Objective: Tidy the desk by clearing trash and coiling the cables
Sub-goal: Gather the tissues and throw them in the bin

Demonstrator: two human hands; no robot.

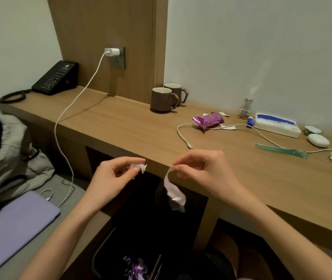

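My left hand (118,172) pinches a small crumpled white scrap (140,167) in front of the desk's front edge. My right hand (199,170) pinches a pale strip of wrapper (174,190) that hangs down over the dark bin (132,259) below, where purple wrappers lie. On the wooden desk (132,128) sit a purple snack wrapper (209,119), a loose white cable (183,136), a green strip (282,151) and small paper bits. A second white charger cable (68,110) runs from the wall plug (111,51) down off the desk.
Two brown mugs (167,98) stand at the back by the wood panel. A black phone (57,77) sits far left. A tissue pack (276,125), a small bottle (246,109) and white cases (318,140) lie at right. A lilac laptop (13,225) and bags are at left.
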